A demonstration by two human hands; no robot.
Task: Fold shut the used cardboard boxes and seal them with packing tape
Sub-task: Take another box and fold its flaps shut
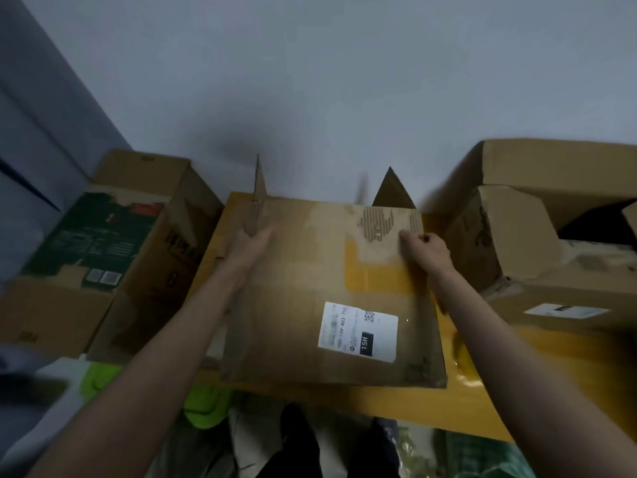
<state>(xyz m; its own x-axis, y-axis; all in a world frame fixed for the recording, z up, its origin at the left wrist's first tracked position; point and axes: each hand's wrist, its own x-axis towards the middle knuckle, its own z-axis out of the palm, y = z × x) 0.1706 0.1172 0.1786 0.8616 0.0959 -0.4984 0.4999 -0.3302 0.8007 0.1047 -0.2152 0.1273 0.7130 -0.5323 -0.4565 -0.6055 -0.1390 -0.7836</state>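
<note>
A brown cardboard box [310,288] with a white shipping label [358,331] and yellow tape patches stands on a yellow table [396,405] in front of me. Two flaps stick up at its far edge. My left hand [253,244] lies with straight fingers against the box's upper left side. My right hand [427,251] has its fingers curled over the box's upper right edge, near a torn patch of bare corrugation. No tape roll is in view.
A green-printed cardboard box [103,250] stands at the left. A larger open box [537,236] with loose flaps sits at the right on the table. A bright green object [203,405] and my dark-clad legs show below the table edge. A grey wall is behind.
</note>
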